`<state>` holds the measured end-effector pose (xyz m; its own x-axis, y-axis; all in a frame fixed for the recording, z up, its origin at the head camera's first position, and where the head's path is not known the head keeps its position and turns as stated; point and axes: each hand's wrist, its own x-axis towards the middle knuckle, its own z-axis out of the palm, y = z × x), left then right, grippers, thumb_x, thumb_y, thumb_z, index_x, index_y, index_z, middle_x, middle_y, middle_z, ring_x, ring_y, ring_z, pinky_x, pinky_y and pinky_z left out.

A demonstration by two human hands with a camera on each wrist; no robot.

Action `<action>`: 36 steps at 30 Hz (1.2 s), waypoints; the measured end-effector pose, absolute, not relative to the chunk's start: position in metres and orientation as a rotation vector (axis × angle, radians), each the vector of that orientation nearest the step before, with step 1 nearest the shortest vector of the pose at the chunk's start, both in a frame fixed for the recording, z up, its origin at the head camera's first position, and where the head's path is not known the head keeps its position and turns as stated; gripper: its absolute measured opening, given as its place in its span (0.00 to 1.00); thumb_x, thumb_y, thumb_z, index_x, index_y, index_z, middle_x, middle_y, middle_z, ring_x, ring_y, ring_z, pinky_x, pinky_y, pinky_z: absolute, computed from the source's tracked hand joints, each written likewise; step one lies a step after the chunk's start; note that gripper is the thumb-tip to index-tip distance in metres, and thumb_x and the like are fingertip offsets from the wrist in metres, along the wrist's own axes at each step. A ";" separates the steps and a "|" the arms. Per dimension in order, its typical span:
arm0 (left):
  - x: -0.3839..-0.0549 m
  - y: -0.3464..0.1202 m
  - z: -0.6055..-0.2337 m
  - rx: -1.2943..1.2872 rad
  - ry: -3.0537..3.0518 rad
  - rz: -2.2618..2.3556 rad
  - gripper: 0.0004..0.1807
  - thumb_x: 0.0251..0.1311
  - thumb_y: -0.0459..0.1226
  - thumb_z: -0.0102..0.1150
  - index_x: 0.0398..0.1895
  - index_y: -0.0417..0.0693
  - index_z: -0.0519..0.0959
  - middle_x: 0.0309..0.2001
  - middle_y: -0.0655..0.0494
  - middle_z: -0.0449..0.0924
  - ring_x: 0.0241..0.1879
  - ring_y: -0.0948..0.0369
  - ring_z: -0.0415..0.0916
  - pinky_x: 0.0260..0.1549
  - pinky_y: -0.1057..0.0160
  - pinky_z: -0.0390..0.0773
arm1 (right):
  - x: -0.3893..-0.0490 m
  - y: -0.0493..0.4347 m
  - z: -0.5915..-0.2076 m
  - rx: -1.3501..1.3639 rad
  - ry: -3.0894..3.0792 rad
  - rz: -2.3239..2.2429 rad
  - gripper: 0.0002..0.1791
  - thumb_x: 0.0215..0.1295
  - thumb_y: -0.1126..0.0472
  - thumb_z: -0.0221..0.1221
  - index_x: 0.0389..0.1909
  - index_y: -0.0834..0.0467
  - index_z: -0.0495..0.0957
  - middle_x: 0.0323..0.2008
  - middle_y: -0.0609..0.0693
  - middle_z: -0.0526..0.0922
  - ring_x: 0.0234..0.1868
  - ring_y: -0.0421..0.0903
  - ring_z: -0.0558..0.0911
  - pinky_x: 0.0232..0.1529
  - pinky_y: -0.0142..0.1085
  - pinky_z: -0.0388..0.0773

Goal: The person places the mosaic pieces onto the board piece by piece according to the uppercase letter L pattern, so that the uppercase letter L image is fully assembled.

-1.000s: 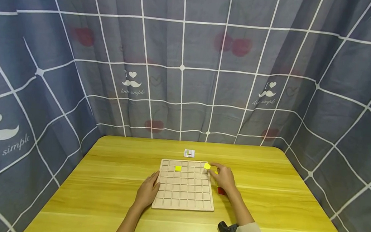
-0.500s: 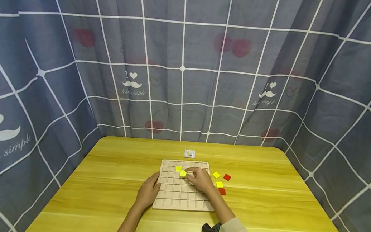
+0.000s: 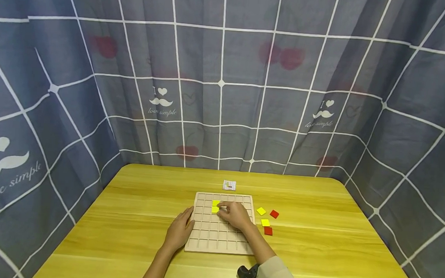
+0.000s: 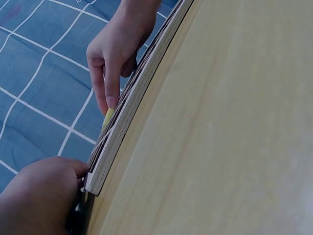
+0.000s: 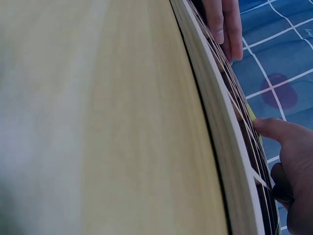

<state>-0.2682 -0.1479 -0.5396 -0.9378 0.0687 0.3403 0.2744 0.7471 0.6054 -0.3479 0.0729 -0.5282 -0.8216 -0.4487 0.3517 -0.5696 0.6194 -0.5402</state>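
A pale wooden grid board (image 3: 221, 238) lies on the table, its cells divided by thin ridges. My left hand (image 3: 179, 230) rests along its left edge, fingers extended. Over the upper left cells, my right hand (image 3: 235, 214) pinches a yellow square tile (image 3: 215, 210) by its right side. Directly behind that tile, another yellow tile (image 3: 216, 202) sits in a cell. The left wrist view shows the right hand's fingertips (image 4: 111, 102) on the yellow tile (image 4: 108, 116), low at the board's surface.
Right of the board lie loose yellow tiles (image 3: 261, 211) and red tiles (image 3: 274, 214). A small printed grid card (image 3: 229, 185) lies behind the board. Dark wrist gear (image 3: 247, 274) hangs by the right sleeve (image 3: 280, 277). A checked curtain (image 3: 240, 106) surrounds the table.
My right hand has carried the yellow tile left from the board's upper right corner and down to the cell in front of the first yellow tile. My left hand stays at the edge.
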 end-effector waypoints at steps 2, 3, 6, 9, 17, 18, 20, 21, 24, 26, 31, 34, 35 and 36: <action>-0.268 -0.147 -0.539 -0.264 -2.654 -0.988 0.26 0.64 0.36 0.52 0.64 0.38 0.65 0.61 0.37 0.65 0.61 0.41 0.61 0.60 0.42 0.61 | -0.347 0.074 -0.528 0.859 -2.640 0.989 0.12 0.58 0.55 0.61 0.42 0.54 0.83 0.08 0.38 0.56 0.10 0.33 0.50 0.10 0.25 0.47; -0.268 -0.147 -0.539 -0.266 -2.658 -0.986 0.26 0.64 0.36 0.52 0.64 0.38 0.64 0.61 0.36 0.65 0.61 0.41 0.61 0.60 0.42 0.61 | -0.347 0.074 -0.527 0.869 -2.626 1.000 0.13 0.58 0.56 0.61 0.42 0.55 0.83 0.08 0.37 0.55 0.10 0.33 0.49 0.10 0.25 0.46; -0.269 -0.147 -0.539 -0.271 -2.663 -0.981 0.26 0.64 0.36 0.51 0.64 0.38 0.64 0.61 0.36 0.64 0.61 0.40 0.61 0.60 0.42 0.60 | -0.346 0.075 -0.528 0.906 -2.573 0.998 0.13 0.58 0.56 0.61 0.42 0.57 0.83 0.08 0.37 0.54 0.10 0.33 0.48 0.09 0.25 0.45; -0.269 -0.147 -0.539 -0.269 -2.663 -0.978 0.26 0.64 0.36 0.51 0.64 0.38 0.64 0.62 0.36 0.64 0.61 0.41 0.61 0.60 0.42 0.60 | -0.346 0.076 -0.529 0.912 -2.556 1.018 0.13 0.58 0.56 0.61 0.42 0.58 0.83 0.08 0.36 0.54 0.11 0.32 0.48 0.09 0.25 0.45; -0.268 -0.146 -0.541 -0.269 -2.669 -0.990 0.26 0.65 0.37 0.51 0.65 0.39 0.64 0.62 0.37 0.64 0.61 0.41 0.60 0.60 0.42 0.60 | -0.341 0.090 -0.531 0.758 -2.587 1.125 0.14 0.59 0.55 0.62 0.45 0.54 0.82 0.07 0.38 0.53 0.10 0.32 0.48 0.10 0.25 0.49; -0.268 -0.146 -0.541 -0.267 -2.669 -0.994 0.26 0.65 0.37 0.51 0.65 0.39 0.64 0.62 0.37 0.64 0.61 0.41 0.60 0.60 0.42 0.60 | -0.340 0.094 -0.530 0.738 -2.572 1.137 0.14 0.58 0.55 0.63 0.45 0.54 0.82 0.06 0.38 0.52 0.09 0.32 0.47 0.09 0.25 0.49; -0.268 -0.146 -0.541 -0.263 -2.669 -0.993 0.26 0.65 0.37 0.51 0.65 0.39 0.64 0.62 0.37 0.64 0.61 0.40 0.60 0.60 0.42 0.60 | -0.337 0.102 -0.528 0.695 -2.541 1.174 0.14 0.58 0.56 0.63 0.45 0.55 0.82 0.06 0.38 0.52 0.09 0.32 0.47 0.09 0.25 0.48; -0.268 -0.146 -0.541 -0.260 -2.668 -0.990 0.26 0.64 0.36 0.51 0.65 0.39 0.64 0.62 0.37 0.64 0.61 0.40 0.60 0.60 0.42 0.60 | -0.336 0.107 -0.528 0.680 -2.520 1.193 0.14 0.57 0.57 0.64 0.45 0.56 0.82 0.06 0.39 0.53 0.09 0.32 0.47 0.09 0.25 0.48; -0.268 -0.146 -0.540 -0.254 -2.667 -0.991 0.26 0.64 0.36 0.51 0.65 0.39 0.64 0.62 0.37 0.64 0.61 0.41 0.60 0.60 0.43 0.60 | -0.332 0.122 -0.527 0.609 -2.472 1.252 0.15 0.57 0.58 0.64 0.45 0.58 0.82 0.07 0.40 0.53 0.09 0.32 0.48 0.09 0.25 0.48; -0.268 -0.147 -0.539 -0.255 -2.667 -0.991 0.26 0.64 0.36 0.51 0.65 0.39 0.63 0.62 0.37 0.64 0.62 0.41 0.60 0.61 0.43 0.60 | -0.330 0.133 -0.527 0.558 -2.457 1.269 0.15 0.57 0.58 0.64 0.45 0.60 0.82 0.08 0.40 0.54 0.10 0.32 0.48 0.09 0.25 0.49; -0.269 -0.147 -0.538 -0.264 -2.661 -0.996 0.26 0.64 0.36 0.51 0.65 0.38 0.64 0.62 0.37 0.64 0.61 0.40 0.60 0.60 0.42 0.60 | -0.327 0.163 -0.526 0.410 -2.454 1.208 0.16 0.56 0.59 0.65 0.45 0.62 0.81 0.06 0.40 0.53 0.08 0.34 0.48 0.07 0.23 0.48; -0.269 -0.148 -0.539 -0.264 -2.659 -0.993 0.26 0.64 0.36 0.52 0.65 0.38 0.64 0.62 0.36 0.64 0.61 0.40 0.61 0.59 0.42 0.61 | -0.325 0.177 -0.526 0.306 -2.495 1.114 0.17 0.55 0.57 0.65 0.44 0.61 0.82 0.06 0.41 0.54 0.08 0.35 0.49 0.07 0.23 0.48; -0.269 -0.148 -0.539 -0.262 -2.657 -0.995 0.26 0.64 0.36 0.52 0.65 0.38 0.64 0.62 0.36 0.64 0.61 0.40 0.61 0.59 0.42 0.61 | -0.324 0.181 -0.527 0.275 -2.512 1.088 0.18 0.55 0.56 0.66 0.45 0.61 0.82 0.06 0.41 0.55 0.08 0.35 0.50 0.07 0.24 0.48; -0.269 -0.148 -0.539 -0.261 -2.656 -0.995 0.26 0.64 0.36 0.52 0.65 0.38 0.64 0.62 0.36 0.64 0.61 0.40 0.61 0.59 0.42 0.61 | -0.323 0.184 -0.527 0.245 -2.530 1.061 0.18 0.55 0.55 0.66 0.45 0.60 0.82 0.07 0.41 0.57 0.08 0.36 0.51 0.08 0.24 0.49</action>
